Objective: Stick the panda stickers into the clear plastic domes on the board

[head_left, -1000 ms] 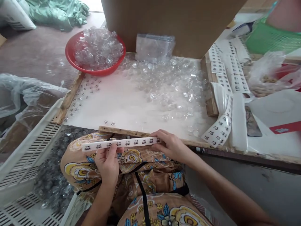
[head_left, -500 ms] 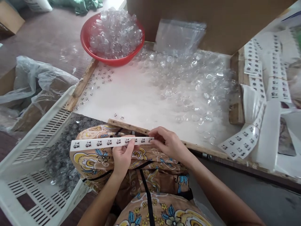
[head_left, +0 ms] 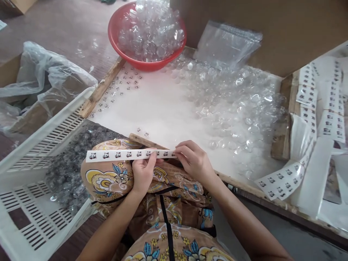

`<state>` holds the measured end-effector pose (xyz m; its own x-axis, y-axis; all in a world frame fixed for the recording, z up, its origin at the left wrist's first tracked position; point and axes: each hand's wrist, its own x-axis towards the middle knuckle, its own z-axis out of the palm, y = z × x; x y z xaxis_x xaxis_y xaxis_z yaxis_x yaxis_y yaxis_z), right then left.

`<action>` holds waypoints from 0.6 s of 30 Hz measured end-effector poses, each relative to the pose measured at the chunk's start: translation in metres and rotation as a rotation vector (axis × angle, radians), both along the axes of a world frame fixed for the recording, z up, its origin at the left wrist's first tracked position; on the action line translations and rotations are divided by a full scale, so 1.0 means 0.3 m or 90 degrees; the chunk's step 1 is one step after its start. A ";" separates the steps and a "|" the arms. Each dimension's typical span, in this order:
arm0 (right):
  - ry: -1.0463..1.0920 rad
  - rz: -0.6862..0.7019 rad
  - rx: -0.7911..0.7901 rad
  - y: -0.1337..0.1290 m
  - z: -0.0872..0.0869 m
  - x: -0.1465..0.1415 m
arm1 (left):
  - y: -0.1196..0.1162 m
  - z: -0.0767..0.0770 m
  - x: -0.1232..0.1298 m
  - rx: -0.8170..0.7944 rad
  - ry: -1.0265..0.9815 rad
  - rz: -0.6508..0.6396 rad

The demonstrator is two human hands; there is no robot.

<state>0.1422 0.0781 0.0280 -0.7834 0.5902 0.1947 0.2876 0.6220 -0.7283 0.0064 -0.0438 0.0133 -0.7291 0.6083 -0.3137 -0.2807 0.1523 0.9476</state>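
Note:
A long white strip of panda stickers (head_left: 116, 155) stretches level above my lap, printed with a single row of small black-and-white pandas. My left hand (head_left: 144, 172) grips it near the middle, thumb on top and fingers beneath. At the strip's right end, my right hand (head_left: 194, 161) pinches the tip between thumb and fingertips, by the last panda. Whether a sticker is lifting there I cannot make out. Just beyond my hands lies the white work board (head_left: 152, 105), with loose panda stickers on its left and many clear plastic domes (head_left: 231, 105) on its right.
A red basin (head_left: 146, 66) heaped with clear plastic pieces stands at the back. A white slatted crate (head_left: 35, 217) of clear balls is at my left. Bundled sticker strips (head_left: 307, 108) lie right, beside a wooden edge. A clear bag (head_left: 227, 45) leans against cardboard.
The camera view has shifted, so the basin and board sit further right. Both hands keep the same hold on the strip, with only slight movement of the right fingers.

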 end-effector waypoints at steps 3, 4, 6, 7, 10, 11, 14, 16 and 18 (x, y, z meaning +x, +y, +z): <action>0.029 0.000 -0.052 0.030 0.021 -0.007 | 0.007 -0.003 -0.001 0.010 -0.015 0.008; 0.042 -0.014 -0.082 0.046 0.026 -0.010 | 0.008 -0.005 0.000 0.016 -0.017 0.009; 0.062 -0.078 -0.146 0.084 0.028 -0.020 | 0.006 -0.011 0.004 0.029 -0.013 -0.005; 0.061 -0.114 -0.176 0.104 0.024 -0.028 | 0.004 -0.015 0.007 0.035 -0.011 -0.019; -0.010 -0.155 -0.231 0.157 -0.006 -0.063 | -0.004 -0.030 0.017 0.046 -0.022 -0.071; -0.046 -0.145 -0.236 0.168 -0.018 -0.077 | -0.007 -0.035 0.020 0.047 -0.030 -0.083; -0.121 -0.121 -0.231 0.182 -0.050 -0.111 | -0.015 -0.043 0.025 0.047 -0.054 -0.106; -0.142 -0.119 -0.227 0.181 -0.060 -0.124 | -0.018 -0.044 0.025 0.048 -0.064 -0.115; -0.153 -0.121 -0.220 0.178 -0.064 -0.130 | -0.020 -0.041 0.025 0.048 -0.072 -0.120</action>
<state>0.1032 0.1314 0.0089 -0.6536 0.7264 -0.2123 0.5591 0.2744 -0.7823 0.0139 -0.0498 0.0010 -0.5628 0.7555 -0.3355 -0.3586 0.1426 0.9225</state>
